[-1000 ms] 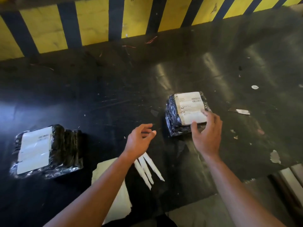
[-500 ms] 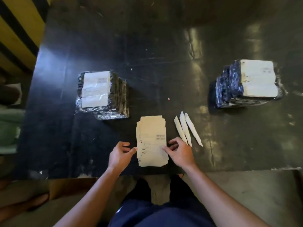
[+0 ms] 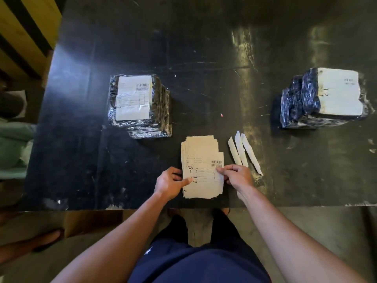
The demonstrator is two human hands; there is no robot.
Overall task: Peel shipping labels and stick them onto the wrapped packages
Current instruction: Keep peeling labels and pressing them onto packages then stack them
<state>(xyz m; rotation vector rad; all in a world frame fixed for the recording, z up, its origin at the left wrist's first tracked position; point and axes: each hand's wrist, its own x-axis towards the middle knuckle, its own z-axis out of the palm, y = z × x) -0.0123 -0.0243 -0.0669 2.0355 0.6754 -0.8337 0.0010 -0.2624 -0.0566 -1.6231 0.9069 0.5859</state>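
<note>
A stack of cream shipping labels [image 3: 202, 158] lies at the near edge of the black table [image 3: 81, 152]. My left hand [image 3: 170, 183] presses its forefinger on the stack's left edge. My right hand [image 3: 236, 175] pinches the top label's right edge near the barcode. A pile of black wrapped packages [image 3: 159, 105] with a white label [image 3: 133, 98] on top sits at left. Another black wrapped package [image 3: 295, 103] with a white label [image 3: 339, 92] sits at right.
Three white peeled backing strips [image 3: 242, 152] lie just right of the label stack. A yellow and black striped wall [image 3: 26, 27] stands at top left. Pale green fabric [image 3: 12, 144] is at the left edge, and another person's foot [image 3: 30, 244] is on the floor.
My right hand left the right-hand package and my view swung down. Both hands came to the label stack; now the right hand pinches the top label's edge while the left holds the stack.
</note>
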